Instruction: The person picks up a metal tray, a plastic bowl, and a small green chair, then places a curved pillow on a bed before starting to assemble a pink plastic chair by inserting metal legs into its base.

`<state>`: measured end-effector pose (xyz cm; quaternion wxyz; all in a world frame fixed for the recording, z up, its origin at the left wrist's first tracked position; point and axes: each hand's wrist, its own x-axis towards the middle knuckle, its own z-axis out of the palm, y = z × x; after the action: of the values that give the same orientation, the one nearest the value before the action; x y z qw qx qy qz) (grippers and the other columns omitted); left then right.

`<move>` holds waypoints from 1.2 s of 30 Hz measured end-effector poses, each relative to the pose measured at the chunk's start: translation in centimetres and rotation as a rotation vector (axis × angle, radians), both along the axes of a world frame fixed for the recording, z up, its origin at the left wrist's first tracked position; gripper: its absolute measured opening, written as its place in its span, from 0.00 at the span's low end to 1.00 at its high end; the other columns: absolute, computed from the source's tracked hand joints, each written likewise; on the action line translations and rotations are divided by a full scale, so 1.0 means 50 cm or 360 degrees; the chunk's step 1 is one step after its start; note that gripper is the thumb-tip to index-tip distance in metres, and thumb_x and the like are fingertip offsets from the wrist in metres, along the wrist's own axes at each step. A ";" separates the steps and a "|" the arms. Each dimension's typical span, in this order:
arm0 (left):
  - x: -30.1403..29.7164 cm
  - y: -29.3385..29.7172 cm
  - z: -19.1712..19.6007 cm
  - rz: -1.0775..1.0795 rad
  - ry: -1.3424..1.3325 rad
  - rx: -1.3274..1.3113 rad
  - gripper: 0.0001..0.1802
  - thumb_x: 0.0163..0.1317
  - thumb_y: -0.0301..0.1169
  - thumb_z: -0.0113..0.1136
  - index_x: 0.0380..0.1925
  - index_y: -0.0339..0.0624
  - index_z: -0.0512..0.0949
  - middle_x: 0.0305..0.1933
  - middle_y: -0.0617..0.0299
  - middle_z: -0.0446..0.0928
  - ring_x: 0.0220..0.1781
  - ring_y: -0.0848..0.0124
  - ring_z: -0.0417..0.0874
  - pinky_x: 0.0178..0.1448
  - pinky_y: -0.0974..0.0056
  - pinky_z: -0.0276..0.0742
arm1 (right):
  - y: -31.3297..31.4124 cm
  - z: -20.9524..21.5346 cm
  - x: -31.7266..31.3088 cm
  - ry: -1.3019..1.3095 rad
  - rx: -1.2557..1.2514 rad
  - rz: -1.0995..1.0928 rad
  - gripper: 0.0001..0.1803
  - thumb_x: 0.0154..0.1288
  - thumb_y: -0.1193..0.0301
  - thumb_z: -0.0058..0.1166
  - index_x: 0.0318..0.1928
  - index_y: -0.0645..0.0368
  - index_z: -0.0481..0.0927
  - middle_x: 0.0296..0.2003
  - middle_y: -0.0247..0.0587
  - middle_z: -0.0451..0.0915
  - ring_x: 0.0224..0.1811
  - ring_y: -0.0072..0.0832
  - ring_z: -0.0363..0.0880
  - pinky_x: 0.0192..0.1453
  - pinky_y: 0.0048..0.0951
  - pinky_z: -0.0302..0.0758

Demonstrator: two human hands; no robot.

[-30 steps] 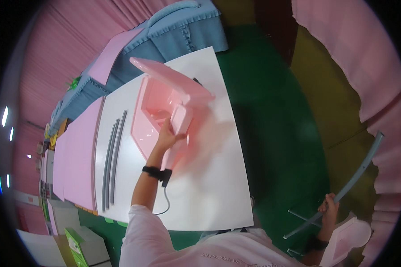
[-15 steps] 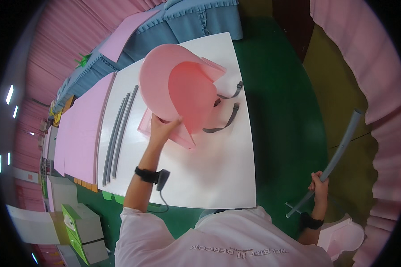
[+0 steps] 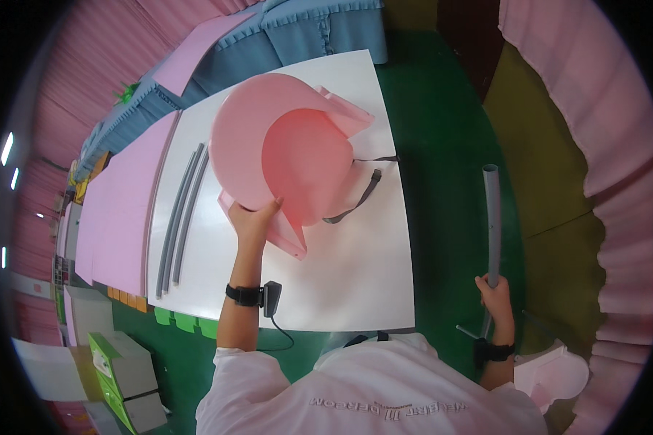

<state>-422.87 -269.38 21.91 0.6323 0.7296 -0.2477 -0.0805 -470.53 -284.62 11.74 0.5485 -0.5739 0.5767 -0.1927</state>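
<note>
On the white table [image 3: 355,283] a pink molded plastic seat [image 3: 305,156] lies tilted, its hollow turned up toward me. My left hand [image 3: 252,221] is closed on the seat's near edge, thumb over the rim. Dark grey buckle straps [image 3: 366,199] trail from the seat across the tabletop. Off the table's right side, my right hand [image 3: 495,301] is wrapped round a grey tube [image 3: 494,225]. The tube stands nearly upright in view, its hollow end pointing away from me. A thinner rod [image 3: 468,331] shows beside its lower part.
Several loose grey tubes [image 3: 183,217] lie at the table's left, beside pink panels [image 3: 123,210]. Another pink plastic seat [image 3: 555,373] is at the lower right, near a pink curtain [image 3: 635,290]. Blue-draped furniture [image 3: 290,36] stands beyond the table.
My right hand has swung the grey tube from a rightward lean to nearly upright and moved slightly left. The pink seat has shifted and turned a little under my left hand.
</note>
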 end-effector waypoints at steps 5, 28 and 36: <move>0.007 0.144 -0.015 -0.0029 0.0036 -0.0135 0.28 0.36 0.29 0.74 0.40 0.27 0.76 0.38 0.54 0.79 0.38 0.68 0.80 0.45 0.65 0.76 | 0.031 0.034 0.035 0.0233 -0.0163 0.0103 0.14 0.58 0.65 0.60 0.26 0.63 0.74 0.15 0.30 0.67 0.15 0.17 0.66 0.19 0.24 0.63; -0.074 0.616 -0.267 -0.0292 -0.0171 -0.0642 0.36 0.40 0.37 0.77 0.48 0.32 0.72 0.47 0.53 0.76 0.48 0.62 0.77 0.52 0.59 0.75 | 0.256 0.197 0.265 0.0320 -0.0200 0.0249 0.31 0.62 0.41 0.47 0.32 0.61 0.74 0.15 0.35 0.69 0.07 0.18 0.59 0.11 0.21 0.58; -0.111 0.684 -0.305 -0.0495 -0.0240 -0.0658 0.29 0.42 0.37 0.75 0.44 0.37 0.76 0.45 0.53 0.79 0.57 0.54 0.75 0.71 0.47 0.54 | 0.326 0.272 0.401 -0.0079 -0.0151 0.0517 0.36 0.65 0.41 0.42 0.49 0.64 0.75 0.20 0.36 0.75 0.08 0.16 0.59 0.13 0.16 0.58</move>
<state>-428.43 -235.20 6.63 0.7277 0.5421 -0.4145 -0.0697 -450.47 -268.33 25.33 0.5586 -0.6800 0.4529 -0.1426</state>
